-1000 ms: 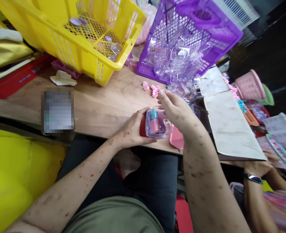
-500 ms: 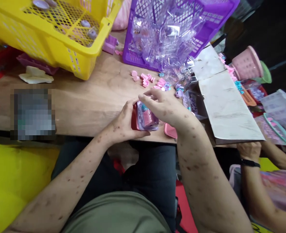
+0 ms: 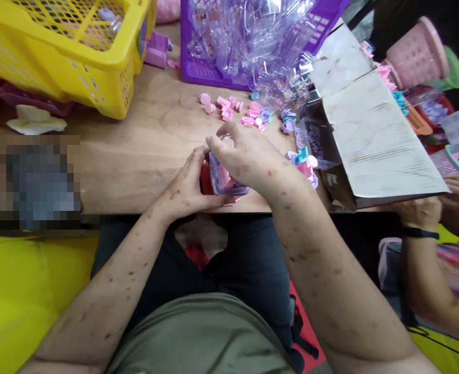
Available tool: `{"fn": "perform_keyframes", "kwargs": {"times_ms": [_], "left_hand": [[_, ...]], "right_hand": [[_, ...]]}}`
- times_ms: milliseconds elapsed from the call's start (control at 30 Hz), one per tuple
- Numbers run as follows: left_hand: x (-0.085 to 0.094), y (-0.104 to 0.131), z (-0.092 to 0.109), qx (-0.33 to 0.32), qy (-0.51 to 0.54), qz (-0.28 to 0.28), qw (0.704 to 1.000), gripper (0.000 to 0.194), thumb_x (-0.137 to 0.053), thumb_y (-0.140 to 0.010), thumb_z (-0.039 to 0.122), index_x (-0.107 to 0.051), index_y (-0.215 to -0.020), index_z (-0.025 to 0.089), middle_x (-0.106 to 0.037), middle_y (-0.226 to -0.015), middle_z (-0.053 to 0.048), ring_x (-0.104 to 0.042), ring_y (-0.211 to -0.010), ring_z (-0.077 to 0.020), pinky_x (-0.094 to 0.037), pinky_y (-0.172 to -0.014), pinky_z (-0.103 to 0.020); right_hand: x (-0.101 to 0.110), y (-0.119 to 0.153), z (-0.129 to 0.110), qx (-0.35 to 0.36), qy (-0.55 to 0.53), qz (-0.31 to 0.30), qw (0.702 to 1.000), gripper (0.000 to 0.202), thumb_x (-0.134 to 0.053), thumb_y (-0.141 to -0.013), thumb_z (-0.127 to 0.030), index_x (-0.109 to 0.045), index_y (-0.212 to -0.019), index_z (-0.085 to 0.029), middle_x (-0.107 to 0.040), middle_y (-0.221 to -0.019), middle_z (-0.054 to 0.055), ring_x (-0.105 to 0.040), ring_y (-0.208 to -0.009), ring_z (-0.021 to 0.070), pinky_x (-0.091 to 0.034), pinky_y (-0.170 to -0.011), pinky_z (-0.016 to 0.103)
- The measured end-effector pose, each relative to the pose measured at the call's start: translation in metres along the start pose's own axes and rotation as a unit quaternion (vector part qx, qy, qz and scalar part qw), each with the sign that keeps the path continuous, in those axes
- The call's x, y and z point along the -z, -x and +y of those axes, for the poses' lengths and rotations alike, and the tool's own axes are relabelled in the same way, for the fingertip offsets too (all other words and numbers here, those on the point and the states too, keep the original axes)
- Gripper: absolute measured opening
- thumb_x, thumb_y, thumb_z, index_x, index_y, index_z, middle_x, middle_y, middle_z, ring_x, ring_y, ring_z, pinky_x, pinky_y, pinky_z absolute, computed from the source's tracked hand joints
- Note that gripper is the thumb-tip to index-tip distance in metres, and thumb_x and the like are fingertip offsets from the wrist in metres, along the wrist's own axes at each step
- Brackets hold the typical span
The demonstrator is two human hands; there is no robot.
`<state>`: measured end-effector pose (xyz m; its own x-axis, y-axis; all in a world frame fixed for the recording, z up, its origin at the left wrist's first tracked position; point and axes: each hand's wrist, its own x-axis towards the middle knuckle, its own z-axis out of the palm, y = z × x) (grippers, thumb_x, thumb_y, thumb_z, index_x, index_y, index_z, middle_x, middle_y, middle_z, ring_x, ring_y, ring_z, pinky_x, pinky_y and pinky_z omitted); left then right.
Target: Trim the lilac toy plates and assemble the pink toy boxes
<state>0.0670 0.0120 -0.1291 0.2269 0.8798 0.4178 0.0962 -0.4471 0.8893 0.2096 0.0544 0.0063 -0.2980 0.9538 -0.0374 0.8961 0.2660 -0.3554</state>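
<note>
A small box [image 3: 226, 179] with a clear plastic insert, pink pieces inside and a red side stands at the table's front edge. My left hand [image 3: 190, 183] is wrapped round its left side and front, thumb along the near edge. Over the top of the box lies my right hand [image 3: 239, 153], its fingers reaching across the far end and hiding part of the contents. Just beyond are small pink pieces [image 3: 226, 111] and purple cups [image 3: 288, 125] on the wooden table [image 3: 143, 156]. More small parts [image 3: 305, 163] lie to the right of my right wrist.
A yellow basket [image 3: 96, 78] stands at the back left, a purple basket [image 3: 217, 80] full of clear plastic shells at the back. An open cardboard box [image 3: 385, 140] bounds the right side. Beyond it, another person's hands [image 3: 424, 213] are at the table edge.
The view has shifted. My right hand has come down over the box and covers more of it. The pink tray piece beside my right wrist no longer shows, and small parts there are now visible.
</note>
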Motion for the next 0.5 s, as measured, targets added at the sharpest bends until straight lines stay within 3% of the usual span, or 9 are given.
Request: {"fn": "perform_keyframes", "kwargs": {"times_ms": [133, 300, 400, 500], "left_hand": [[-0.001, 0.000, 0.001, -0.024, -0.005, 0.006, 1.000, 0.112, -0.100, -0.073, 0.056, -0.038, -0.164, 0.031, -0.041, -0.169, -0.016, -0.045, -0.156, -0.0414, -0.039, -0.131, -0.062], [-0.002, 0.002, 0.003, -0.001, 0.007, 0.012, 1.000, 0.115, -0.098, -0.075, 0.058, -0.035, -0.166, 0.027, -0.041, -0.168, -0.019, -0.041, -0.160, -0.0417, -0.035, -0.133, -0.063], [-0.004, 0.003, 0.003, 0.012, 0.024, 0.018, 0.999, 0.118, -0.097, -0.073, 0.061, -0.033, -0.167, 0.027, -0.041, -0.171, -0.020, -0.041, -0.160, -0.0438, -0.036, -0.132, -0.066], [-0.007, 0.002, 0.002, 0.029, 0.030, 0.033, 0.999, 0.122, -0.100, -0.067, 0.061, -0.036, -0.165, 0.027, -0.045, -0.168, -0.019, -0.046, -0.155, -0.0456, -0.040, -0.128, -0.068]], "right_hand": [[-0.008, 0.004, 0.005, 0.015, 0.001, 0.041, 0.999, 0.038, -0.049, -0.112, -0.041, -0.073, -0.127, -0.014, -0.073, -0.133, 0.020, -0.068, -0.125, 0.0373, -0.052, -0.109, 0.052], [0.000, -0.003, 0.016, 0.077, -0.061, 0.009, 0.995, 0.038, -0.042, -0.112, -0.042, -0.073, -0.110, -0.020, -0.077, -0.120, 0.014, -0.071, -0.116, 0.0324, -0.054, -0.104, 0.046], [0.002, -0.015, 0.017, 0.119, -0.004, 0.018, 0.993, 0.041, -0.036, -0.113, -0.040, -0.072, -0.108, -0.021, -0.077, -0.124, 0.015, -0.069, -0.121, 0.0354, -0.053, -0.106, 0.051], [0.000, -0.027, 0.014, 0.224, 0.096, 0.010, 0.970, 0.037, -0.034, -0.112, -0.032, -0.070, -0.117, -0.021, -0.072, -0.138, 0.017, -0.064, -0.133, 0.0396, -0.049, -0.113, 0.059]]}}
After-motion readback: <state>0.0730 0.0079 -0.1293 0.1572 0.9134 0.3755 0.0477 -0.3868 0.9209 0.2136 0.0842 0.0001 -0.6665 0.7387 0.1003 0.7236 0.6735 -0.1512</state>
